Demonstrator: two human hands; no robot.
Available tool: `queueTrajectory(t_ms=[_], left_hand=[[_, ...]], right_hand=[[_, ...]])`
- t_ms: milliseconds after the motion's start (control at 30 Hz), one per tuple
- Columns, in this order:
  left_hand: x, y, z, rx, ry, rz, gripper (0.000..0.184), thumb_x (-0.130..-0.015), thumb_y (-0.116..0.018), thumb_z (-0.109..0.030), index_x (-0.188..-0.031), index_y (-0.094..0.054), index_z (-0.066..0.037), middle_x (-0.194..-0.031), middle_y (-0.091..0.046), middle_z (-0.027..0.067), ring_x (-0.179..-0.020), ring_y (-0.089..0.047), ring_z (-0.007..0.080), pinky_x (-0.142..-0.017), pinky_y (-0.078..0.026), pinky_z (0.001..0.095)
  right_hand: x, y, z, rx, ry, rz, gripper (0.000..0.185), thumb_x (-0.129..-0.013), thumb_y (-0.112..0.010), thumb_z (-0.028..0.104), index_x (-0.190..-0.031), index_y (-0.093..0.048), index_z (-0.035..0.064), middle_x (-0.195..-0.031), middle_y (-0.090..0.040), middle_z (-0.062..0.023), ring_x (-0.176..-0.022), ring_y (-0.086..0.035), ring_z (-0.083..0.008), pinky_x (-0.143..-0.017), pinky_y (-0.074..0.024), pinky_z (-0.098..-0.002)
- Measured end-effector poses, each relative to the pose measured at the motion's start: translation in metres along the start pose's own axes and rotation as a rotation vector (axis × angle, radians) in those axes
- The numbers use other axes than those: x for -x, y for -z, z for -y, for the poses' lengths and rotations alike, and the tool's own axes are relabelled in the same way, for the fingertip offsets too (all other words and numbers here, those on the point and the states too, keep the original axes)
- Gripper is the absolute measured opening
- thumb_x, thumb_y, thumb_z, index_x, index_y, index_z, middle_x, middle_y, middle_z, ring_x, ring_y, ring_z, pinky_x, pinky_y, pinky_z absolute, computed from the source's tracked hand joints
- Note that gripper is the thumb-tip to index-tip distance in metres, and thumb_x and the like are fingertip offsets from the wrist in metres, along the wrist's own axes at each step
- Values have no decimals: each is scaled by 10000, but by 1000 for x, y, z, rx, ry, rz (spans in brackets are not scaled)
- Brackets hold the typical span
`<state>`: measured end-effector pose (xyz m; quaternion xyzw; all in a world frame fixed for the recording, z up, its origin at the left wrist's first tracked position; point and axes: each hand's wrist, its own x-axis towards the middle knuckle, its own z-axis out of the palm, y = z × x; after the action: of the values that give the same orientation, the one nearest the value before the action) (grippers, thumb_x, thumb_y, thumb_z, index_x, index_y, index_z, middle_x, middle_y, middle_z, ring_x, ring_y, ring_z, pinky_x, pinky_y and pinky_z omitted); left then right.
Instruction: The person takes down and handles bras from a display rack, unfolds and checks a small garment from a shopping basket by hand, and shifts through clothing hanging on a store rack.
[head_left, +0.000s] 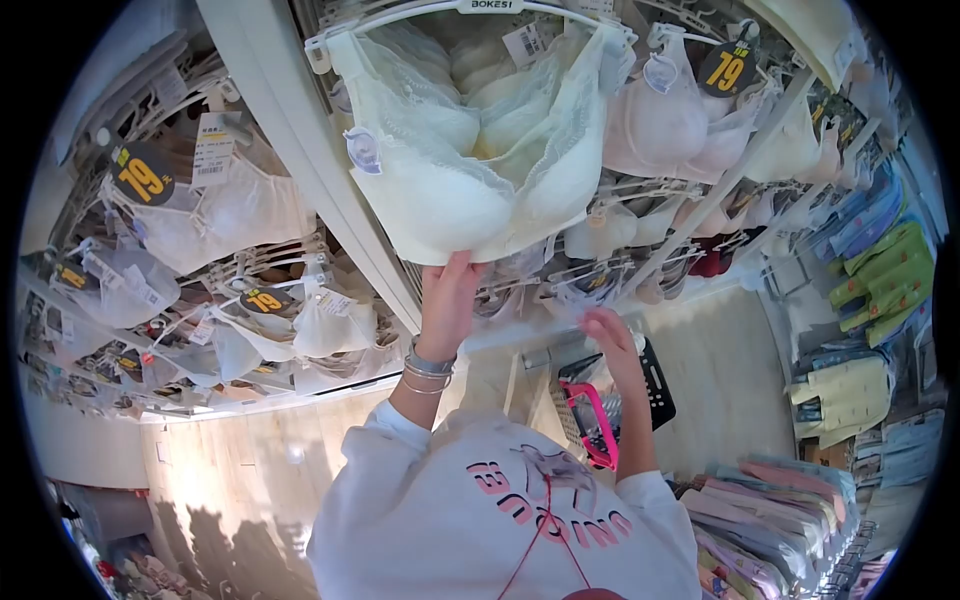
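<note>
A pale cream-white lace-trimmed bra [440,205] hangs on a white hanger [490,8] marked BOKESI, large in the upper middle of the head view. My left hand [450,295] pinches its lower edge at the centre, thumb in front and the other fingers hidden behind the fabric. A clear round security tag [362,150] is clipped to the bra's left side, and a white paper label [524,42] shows inside. Lower and to the right, my right hand [615,345] is raised with loosely bent fingers, and nothing shows in it.
White bras on hangers [215,215] fill the left rack, with round black price tags [142,174] reading 79. More bras [665,115] hang at right. A black basket [655,385] with a pink handle [595,420] is beyond my right forearm. Folded garments [770,520] hang at lower right.
</note>
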<state>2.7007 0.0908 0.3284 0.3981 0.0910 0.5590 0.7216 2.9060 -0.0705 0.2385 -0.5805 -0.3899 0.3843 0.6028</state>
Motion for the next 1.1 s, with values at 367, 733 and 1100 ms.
queueTrajectory(t_ms=[367,733,1100], left_hand=[[1,-40,-26,508,50,32,418,-958,-476,-206,-1337,-373,-63,-1382,-416,83,-1261,-405,238,-1091,-285,433],[-10,-49,-33,340,41,-138,374,-950,-491,-148,-1303,-414,-51,-1302,-498,87,-1206,-477,228,-1025,-401,409],[-25,-43,-19,-4,-33,-251,345,-933,-548,-174,-1235,-470,-27,-1202,-554,91,-1066,-567,189,-914,-482,340]], right_hand=[[-71,-104,97,-1342,25,442,494,-914,-540,256,-1338,-373,66,-1341,-458,-96,-1292,-366,-272,-1119,-245,-428],[-82,-118,138,-1046,160,60,406,-894,-590,92,-1279,-462,77,-1266,-534,-53,-1170,-510,-209,-992,-423,-376],[-94,-124,132,-807,184,-93,346,-894,-596,113,-1213,-494,27,-1156,-594,-85,-1005,-603,-182,-831,-517,-315]])
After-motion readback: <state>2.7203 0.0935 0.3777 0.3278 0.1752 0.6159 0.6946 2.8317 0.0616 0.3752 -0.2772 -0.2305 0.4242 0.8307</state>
